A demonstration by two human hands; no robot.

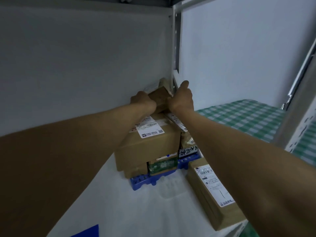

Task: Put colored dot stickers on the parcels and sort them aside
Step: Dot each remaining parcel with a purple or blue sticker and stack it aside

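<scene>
Left hand (143,102) and right hand (182,99) gripped a small brown parcel (159,98) from either side, fingers curled round its edges, right index finger extended upward. That parcel sat on top of a large labelled carton (150,142), against the wall. Below the carton lay a blue pallet (142,182); right of it, a flat labelled parcel (212,190).

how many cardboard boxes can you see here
At least 5: a small box held between left hand and right hand, a big labelled box under it, two partly hidden boxes beneath, and a flat box lying at right. More may be hidden.
</scene>
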